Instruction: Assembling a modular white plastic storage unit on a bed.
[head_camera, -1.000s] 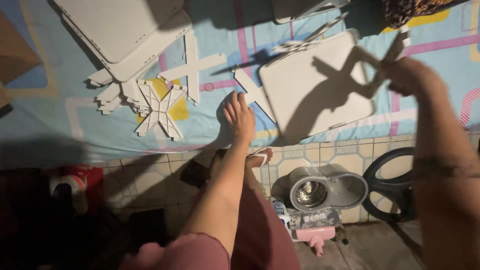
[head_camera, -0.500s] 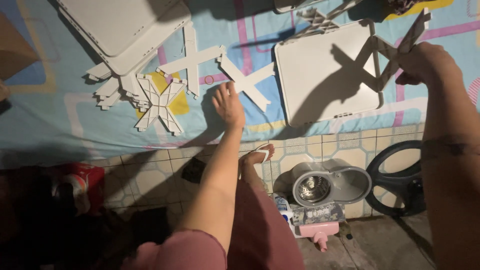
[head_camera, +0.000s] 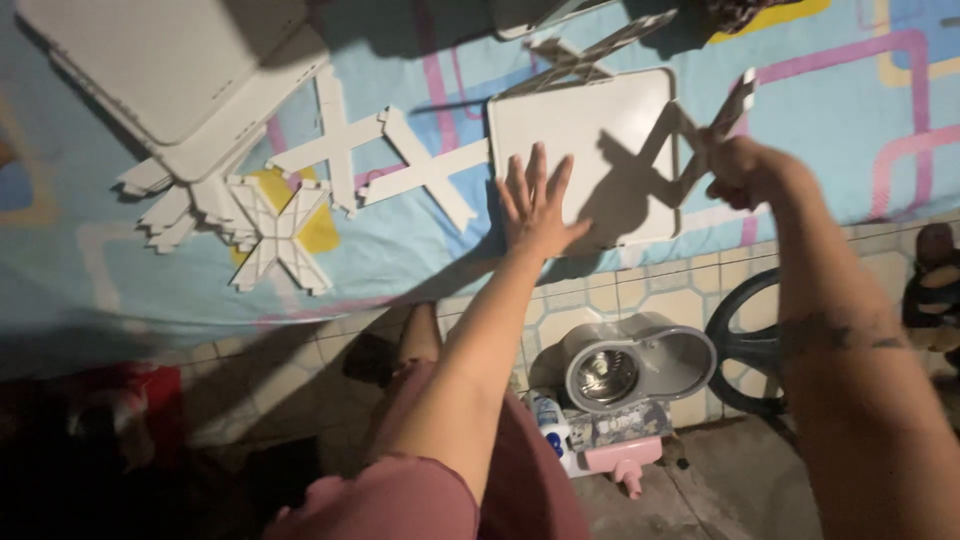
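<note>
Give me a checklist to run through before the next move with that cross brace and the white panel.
1. Left hand flat on white square panel: ok.
2. Right hand gripping the white cross brace: ok.
3. Brace lined up with the panel's right edge: cannot tell; it is tilted and partly hidden.
4. Panel lying flat on the blue patterned sheet: ok.
5. Spare cross braces lying within reach, left of the panel: ok.
6. Lighting on the work spot: not ok; hand shadows fall across the panel.
</note>
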